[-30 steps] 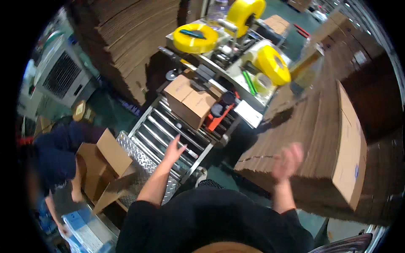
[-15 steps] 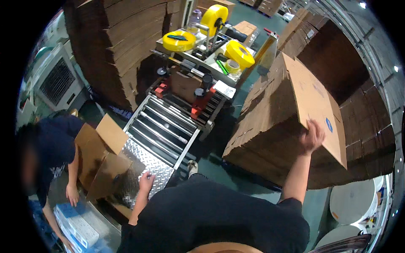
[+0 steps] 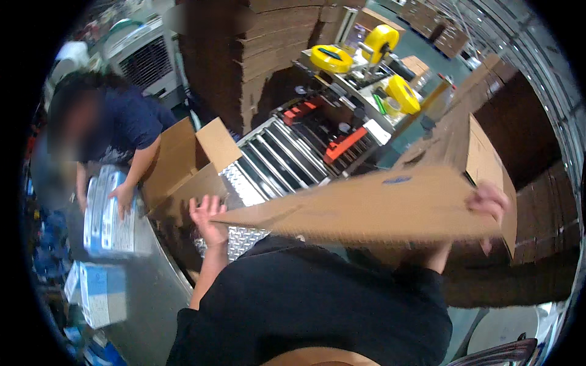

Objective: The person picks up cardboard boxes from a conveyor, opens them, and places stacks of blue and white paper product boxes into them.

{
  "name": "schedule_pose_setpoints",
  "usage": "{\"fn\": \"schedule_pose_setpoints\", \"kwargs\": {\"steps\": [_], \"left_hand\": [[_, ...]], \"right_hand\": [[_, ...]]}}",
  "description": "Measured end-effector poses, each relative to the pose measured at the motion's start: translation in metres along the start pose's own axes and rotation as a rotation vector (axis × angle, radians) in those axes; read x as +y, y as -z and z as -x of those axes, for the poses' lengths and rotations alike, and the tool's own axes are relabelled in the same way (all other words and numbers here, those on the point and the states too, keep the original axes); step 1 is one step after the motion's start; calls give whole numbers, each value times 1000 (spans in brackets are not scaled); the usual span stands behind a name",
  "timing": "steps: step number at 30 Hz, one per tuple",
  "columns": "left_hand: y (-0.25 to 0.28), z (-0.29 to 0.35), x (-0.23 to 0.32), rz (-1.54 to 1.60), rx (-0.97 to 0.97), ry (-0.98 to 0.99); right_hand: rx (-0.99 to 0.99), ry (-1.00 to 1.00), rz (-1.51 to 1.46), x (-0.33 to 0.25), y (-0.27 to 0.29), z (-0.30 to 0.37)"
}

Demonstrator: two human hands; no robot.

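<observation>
A flattened cardboard box [image 3: 354,210] stretches in front of my chest, smeared by motion. My right hand [image 3: 490,202] grips its right end, fingers bent over the edge. At the other end, my left hand [image 3: 210,221] is open with its fingers spread; the box's narrow tip meets it near the thumb, though a grip does not show. Beyond my left hand stands an open cardboard box [image 3: 177,174], flaps up, beside a diamond-plate metal surface [image 3: 247,239]. More flat cardboard [image 3: 485,152] leans on the stack at my right.
A co-worker [image 3: 131,125] at the left handles blue-and-white packages [image 3: 113,210] on a metal table [image 3: 152,293]. A roller conveyor [image 3: 284,158] leads to a taping machine with red parts [image 3: 345,145]. Yellow tape rolls [image 3: 401,94] sit on the cart behind it. Tall cardboard stacks [image 3: 278,49] stand behind.
My right hand has pulled a flat box off the right stack and across my front. My left hand has risen to its left end. The co-worker has lifted packages; the view has swung left.
</observation>
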State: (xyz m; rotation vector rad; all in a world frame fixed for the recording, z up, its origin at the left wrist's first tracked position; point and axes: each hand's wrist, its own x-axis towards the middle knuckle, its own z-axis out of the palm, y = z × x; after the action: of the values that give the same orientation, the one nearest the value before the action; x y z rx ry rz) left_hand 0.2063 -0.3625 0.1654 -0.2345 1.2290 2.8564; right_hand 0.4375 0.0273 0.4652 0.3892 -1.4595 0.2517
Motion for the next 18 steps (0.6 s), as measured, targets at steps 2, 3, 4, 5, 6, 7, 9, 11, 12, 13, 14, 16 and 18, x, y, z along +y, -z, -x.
{"fn": "schedule_pose_setpoints", "kwargs": {"steps": [2,3,4,5,6,7,9,11,12,13,14,16,18], "left_hand": [[55,1,38,-78,123,-208],[76,5,49,-179,163,-303],[78,15,65,-184,169,-410],[76,26,84,-287,180,-497],[87,34,96,-387,216,-592],[94,38,105,-485,246,-677],[99,46,117,-638,370,-677],[104,56,120,-888,518,-666],[115,59,113,-864,539,-637],[124,62,106,-838,551,-606],[117,65,98,-706,544,-602],[113,61,93,-712,641,-552],[89,60,93,-598,701,-527]], "right_hand": [[-34,-277,71,14,-55,45],[6,-393,-84,24,-84,71],[36,-567,-195,34,-105,102],[66,-751,-316,43,-123,138],[36,-955,-520,49,-142,175],[0,-1150,-714,54,-157,203],[-165,-1007,-658,48,-198,239],[-287,-812,-338,20,-220,254],[-513,-586,-68,1,-221,254],[-783,-417,-37,-21,-219,252],[-1226,-361,-171,-39,-221,240],[-1036,-91,-192,-54,-208,277],[-861,-64,-242,-52,-193,282]]}}
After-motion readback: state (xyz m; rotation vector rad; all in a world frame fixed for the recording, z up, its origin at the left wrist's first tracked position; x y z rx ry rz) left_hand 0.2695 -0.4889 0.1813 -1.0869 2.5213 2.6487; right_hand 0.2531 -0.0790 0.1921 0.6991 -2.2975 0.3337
